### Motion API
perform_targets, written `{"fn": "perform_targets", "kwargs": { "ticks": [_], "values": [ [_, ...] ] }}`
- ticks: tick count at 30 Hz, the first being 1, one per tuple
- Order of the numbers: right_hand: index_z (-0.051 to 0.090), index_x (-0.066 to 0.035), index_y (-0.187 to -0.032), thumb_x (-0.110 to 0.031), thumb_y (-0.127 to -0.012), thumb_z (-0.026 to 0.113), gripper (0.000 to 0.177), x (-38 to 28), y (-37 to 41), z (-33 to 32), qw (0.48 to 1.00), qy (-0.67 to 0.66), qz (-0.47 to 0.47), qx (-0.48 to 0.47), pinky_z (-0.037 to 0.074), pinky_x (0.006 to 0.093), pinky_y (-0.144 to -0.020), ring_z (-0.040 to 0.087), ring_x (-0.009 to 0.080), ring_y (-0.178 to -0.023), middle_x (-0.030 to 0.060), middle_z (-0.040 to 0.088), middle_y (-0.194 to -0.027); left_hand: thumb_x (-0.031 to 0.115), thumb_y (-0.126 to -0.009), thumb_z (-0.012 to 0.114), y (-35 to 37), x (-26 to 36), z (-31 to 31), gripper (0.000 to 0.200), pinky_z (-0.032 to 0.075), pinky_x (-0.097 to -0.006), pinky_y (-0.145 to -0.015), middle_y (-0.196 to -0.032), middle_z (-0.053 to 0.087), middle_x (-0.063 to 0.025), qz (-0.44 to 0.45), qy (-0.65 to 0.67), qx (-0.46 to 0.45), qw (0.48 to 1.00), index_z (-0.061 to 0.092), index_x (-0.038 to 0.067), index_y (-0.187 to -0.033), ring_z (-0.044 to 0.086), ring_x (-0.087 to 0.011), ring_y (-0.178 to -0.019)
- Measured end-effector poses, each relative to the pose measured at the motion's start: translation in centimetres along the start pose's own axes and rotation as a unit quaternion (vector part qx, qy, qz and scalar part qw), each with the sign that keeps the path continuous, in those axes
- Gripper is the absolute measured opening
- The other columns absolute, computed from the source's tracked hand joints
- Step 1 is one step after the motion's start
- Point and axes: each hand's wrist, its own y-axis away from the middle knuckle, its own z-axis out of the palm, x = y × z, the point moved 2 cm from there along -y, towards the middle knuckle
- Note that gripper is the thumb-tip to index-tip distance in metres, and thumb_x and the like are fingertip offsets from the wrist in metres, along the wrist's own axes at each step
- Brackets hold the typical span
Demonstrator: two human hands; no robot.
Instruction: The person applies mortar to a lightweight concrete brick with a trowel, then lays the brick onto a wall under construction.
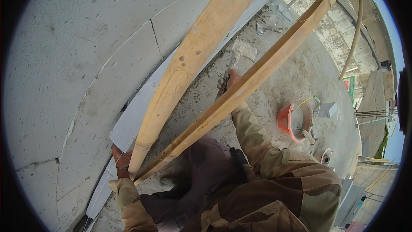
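My left hand (pixel 122 160) is at the lower left, its fingers closed around the end of a light grey block (pixel 124 129) at the foot of the block wall. A thin string runs close by it. My right hand (pixel 233 79), partly hidden behind a wooden pole (pixel 253 75), grips the handle of a trowel (pixel 245 51). Its blade is coated in grey mortar and is over the rough concrete floor (pixel 274 73). A second, wider pole (pixel 186 56) slants between my hands, its lower end beside my left wrist.
The grey block wall (pixel 86 51) fills the left side. To the right stand a red bucket (pixel 285 120) with a yellow handle and a small grey block (pixel 327 109). A metal tool (pixel 267 28) lies beyond the trowel. A thin pole (pixel 354 30) leans farther right.
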Motion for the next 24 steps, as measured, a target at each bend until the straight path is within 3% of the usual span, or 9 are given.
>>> {"fn": "perform_targets", "kwargs": {
  "ticks": [1,3,6,9,12,16,18,21,24],
  "values": [
    [0.061,-0.005,-0.098,-0.031,-0.102,0.053,0.027,-1.9,2.1,2.7,0.992,0.123,0.007,0.023,0.047,0.0307,-0.049,0.053,0.0151,-0.051,0.0026,0.057,-0.068,0.007,-0.066,0.08,-0.1,-0.4,-0.1,0.069,0.048,-0.038,-0.097,-0.118,0.065,-0.012,-0.007,0.008,-0.001,1.0,0.054,-0.004,-0.129,0.062,-0.0242,-0.107],
    [0.06,-0.004,-0.097,-0.026,-0.101,0.054,0.024,-1.3,1.7,3.3,0.99,0.128,0.03,0.041,0.045,0.0305,-0.049,0.051,0.0138,-0.05,0.0026,0.056,-0.067,0.008,-0.065,0.08,0.0,-0.5,-0.1,0.07,0.048,-0.0382,-0.096,-0.117,0.065,-0.012,0.001,0.012,-0.001,1.0,0.054,-0.005,-0.128,0.062,-0.0247,-0.106],
    [0.061,-0.001,-0.098,-0.023,-0.101,0.055,0.023,3.6,-3.2,0.1,0.974,0.2,-0.078,0.074,0.042,0.0322,-0.047,0.048,0.0131,-0.048,0.0025,0.055,-0.066,0.012,-0.064,0.08,0.2,-0.5,0.1,0.071,0.049,-0.0385,-0.095,-0.117,0.066,-0.012,0.002,0.027,0.001,1.0,0.054,-0.005,-0.127,0.063,-0.0253,-0.106],
    [0.059,-0.001,-0.095,-0.021,-0.101,0.054,0.022,3.5,-2.3,0.8,0.971,0.168,-0.152,0.072,0.041,0.0313,-0.048,0.048,0.0118,-0.051,0.0013,0.053,-0.067,0.017,-0.064,0.082,0.4,-1.0,-0.2,0.072,0.049,-0.0386,-0.095,-0.116,0.066,-0.0121,-0.002,0.018,0.011,1.0,0.054,-0.004,-0.127,0.063,-0.0254,-0.106],
    [0.058,-0.002,-0.093,-0.02,-0.101,0.055,0.02,3.1,-2.5,0.4,0.955,0.264,-0.121,0.066,0.039,0.0282,-0.05,0.047,0.0096,-0.055,-0.0008,0.052,-0.069,0.02,-0.064,0.085,0.1,-0.6,-0.1,0.073,0.049,-0.0383,-0.094,-0.116,0.066,-0.012,0.01,0.011,0.01,1.0,0.055,-0.004,-0.126,0.064,-0.0249,-0.105],
    [0.057,-0.004,-0.09,-0.021,-0.102,0.057,0.02,2.6,-1.7,1.6,0.937,0.278,-0.187,0.1,0.031,0.0266,-0.05,0.04,0.0069,-0.057,-0.0034,0.047,-0.068,0.023,-0.067,0.087,0.3,0.6,0.2,0.071,0.049,-0.0377,-0.093,-0.114,0.068,-0.0118,0.002,0.036,-0.008,0.999,0.056,-0.005,-0.124,0.064,-0.024,-0.103],
    [0.057,-0.004,-0.09,-0.022,-0.102,0.057,0.021,2.8,-1.9,0.9,0.946,0.254,-0.181,0.087,0.028,0.0272,-0.05,0.037,0.0065,-0.057,-0.0041,0.045,-0.067,0.022,-0.067,0.087,0.4,0.9,0.2,0.069,0.049,-0.0374,-0.092,-0.113,0.068,-0.0117,0.004,0.012,-0.003,1.0,0.057,-0.005,-0.123,0.064,-0.0237,-0.102],
    [0.059,-0.004,-0.09,-0.023,-0.102,0.058,0.022,0.7,0.1,2.1,0.926,0.322,-0.174,0.095,0.028,0.0276,-0.052,0.037,0.0064,-0.057,-0.0043,0.046,-0.066,0.019,-0.067,0.087,0.5,0.7,0.2,0.067,0.049,-0.0371,-0.092,-0.113,0.069,-0.012,0.006,-0.003,0.008,1.0,0.058,-0.005,-0.122,0.065,-0.0231,-0.103],
    [0.062,-0.003,-0.093,-0.023,-0.102,0.058,0.022,-0.3,1.4,3.3,0.925,0.325,-0.189,0.047,0.031,0.0276,-0.053,0.039,0.0069,-0.058,-0.0039,0.048,-0.068,0.014,-0.067,0.087,0.1,0.4,0.0,0.064,0.05,-0.037,-0.093,-0.114,0.07,-0.0131,0.021,-0.008,-0.016,1.0,0.059,-0.005,-0.121,0.065,-0.023,-0.104]
  ]
}}
